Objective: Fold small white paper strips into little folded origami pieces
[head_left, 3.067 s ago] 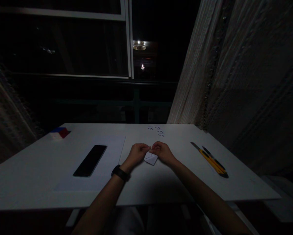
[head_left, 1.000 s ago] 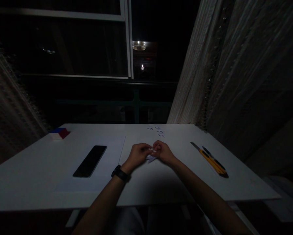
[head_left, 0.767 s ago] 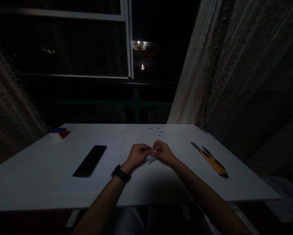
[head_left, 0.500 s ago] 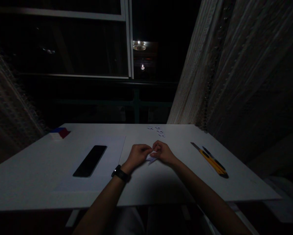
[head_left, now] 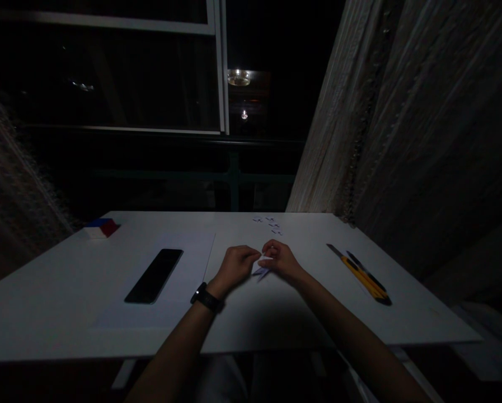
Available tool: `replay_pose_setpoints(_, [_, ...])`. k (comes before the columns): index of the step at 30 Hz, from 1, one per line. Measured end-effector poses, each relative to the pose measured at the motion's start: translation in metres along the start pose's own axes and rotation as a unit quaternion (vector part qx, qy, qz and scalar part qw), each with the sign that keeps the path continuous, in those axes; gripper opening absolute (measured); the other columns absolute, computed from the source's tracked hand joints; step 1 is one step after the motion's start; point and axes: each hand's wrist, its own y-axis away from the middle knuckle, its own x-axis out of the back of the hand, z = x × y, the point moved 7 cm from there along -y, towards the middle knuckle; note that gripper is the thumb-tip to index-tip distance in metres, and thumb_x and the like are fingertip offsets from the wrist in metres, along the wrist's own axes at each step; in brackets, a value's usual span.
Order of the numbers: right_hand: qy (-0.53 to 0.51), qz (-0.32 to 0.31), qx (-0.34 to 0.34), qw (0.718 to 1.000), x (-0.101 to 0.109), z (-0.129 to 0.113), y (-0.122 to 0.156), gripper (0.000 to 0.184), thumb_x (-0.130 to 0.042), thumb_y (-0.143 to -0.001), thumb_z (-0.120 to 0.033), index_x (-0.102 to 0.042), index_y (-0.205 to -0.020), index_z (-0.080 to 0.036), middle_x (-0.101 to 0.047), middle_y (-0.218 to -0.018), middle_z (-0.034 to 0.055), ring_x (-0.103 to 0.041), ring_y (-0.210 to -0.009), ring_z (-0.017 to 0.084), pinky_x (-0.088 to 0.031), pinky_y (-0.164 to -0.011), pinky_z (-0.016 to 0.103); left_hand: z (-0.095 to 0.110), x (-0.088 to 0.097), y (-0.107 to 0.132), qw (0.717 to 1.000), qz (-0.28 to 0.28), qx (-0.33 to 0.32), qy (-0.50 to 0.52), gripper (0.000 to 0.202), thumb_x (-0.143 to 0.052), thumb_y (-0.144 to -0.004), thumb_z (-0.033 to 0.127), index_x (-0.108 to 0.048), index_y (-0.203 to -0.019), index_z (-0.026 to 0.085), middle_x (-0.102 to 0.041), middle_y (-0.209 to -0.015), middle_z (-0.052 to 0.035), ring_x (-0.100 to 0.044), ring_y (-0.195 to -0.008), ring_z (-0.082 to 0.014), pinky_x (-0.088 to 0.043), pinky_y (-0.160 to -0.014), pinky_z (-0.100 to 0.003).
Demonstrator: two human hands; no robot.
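A small piece of folded white paper (head_left: 261,271) is between my hands, above the middle of the table, with pointed flaps sticking out toward me. My right hand (head_left: 282,261) is closed and pinches the paper between thumb and fingers from the right. On the left, my left hand (head_left: 237,265) has thumb and forefinger pressed together at the paper's left edge; the exact contact is dark and partly hidden. A black watch (head_left: 207,297) is on the left wrist.
Left on the white table (head_left: 57,302), a black phone (head_left: 155,275) rests on a large paper sheet (head_left: 194,263). A colored cube (head_left: 101,228) sits farther back. Several small paper pieces (head_left: 274,225) lie beyond my hands. To the right are a yellow utility knife (head_left: 366,282) and a dark pen (head_left: 362,268).
The folded paper has tilted slightly and its flaps look more spread. My left fingertips have shifted a little; both hands stay in nearly the same place.
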Motion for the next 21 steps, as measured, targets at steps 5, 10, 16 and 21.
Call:
replay_pose_setpoints(5, [-0.005, -0.006, 0.006, 1.000, 0.0023, 0.0027, -0.0018, 0.038, -0.077, -0.048, -0.023, -0.051, -0.075, -0.017, -0.052, -0.051, -0.0080, -0.049, -0.045, 0.008, -0.037, -0.047, 0.021, 0.0050, -0.0010, 0.0004, 0.999, -0.003, -0.035, -0.002, 0.016, -0.054, -0.078, 0.020, -0.070, -0.079, 0.018, -0.069, -0.079, -0.0048, -0.062, -0.072, -0.0147, -0.046, -0.068, -0.025])
replay_pose_setpoints(10, [-0.022, 0.007, -0.010, 1.000, 0.0043, 0.0086, -0.0032, 0.037, -0.077, -0.047, -0.024, -0.052, -0.073, -0.017, -0.054, -0.051, -0.0075, -0.050, -0.045, 0.009, -0.037, -0.047, 0.022, 0.0045, -0.0009, 0.0004, 0.999, -0.007, -0.043, -0.011, 0.018, -0.052, -0.079, 0.019, -0.070, -0.080, 0.017, -0.069, -0.079, -0.0050, -0.061, -0.074, -0.0148, -0.045, -0.068, -0.025])
replay_pose_setpoints(16, [-0.038, 0.034, -0.016, 0.999, 0.0036, 0.0067, -0.0025, 0.033, -0.077, -0.049, -0.027, -0.053, -0.070, -0.016, -0.053, -0.048, -0.0072, -0.047, -0.043, 0.008, -0.035, -0.046, 0.021, 0.0037, -0.0039, -0.0002, 0.999, -0.022, -0.031, -0.028, 0.024, -0.045, -0.083, 0.023, -0.067, -0.082, 0.016, -0.066, -0.081, -0.0059, -0.058, -0.075, -0.0148, -0.042, -0.068, -0.024])
replay_pose_setpoints(21, [-0.063, 0.028, -0.031, 0.997, 0.0033, 0.0096, -0.0034, 0.035, -0.078, -0.047, -0.025, -0.053, -0.070, -0.016, -0.052, -0.047, -0.0078, -0.046, -0.042, 0.007, -0.034, -0.045, 0.020, -0.0008, -0.0072, -0.0003, 0.998, -0.030, 0.001, -0.048, 0.033, -0.039, -0.085, 0.033, -0.063, -0.072, 0.015, -0.060, -0.065, -0.0023, -0.053, -0.062, -0.0126, -0.037, -0.059, -0.023])
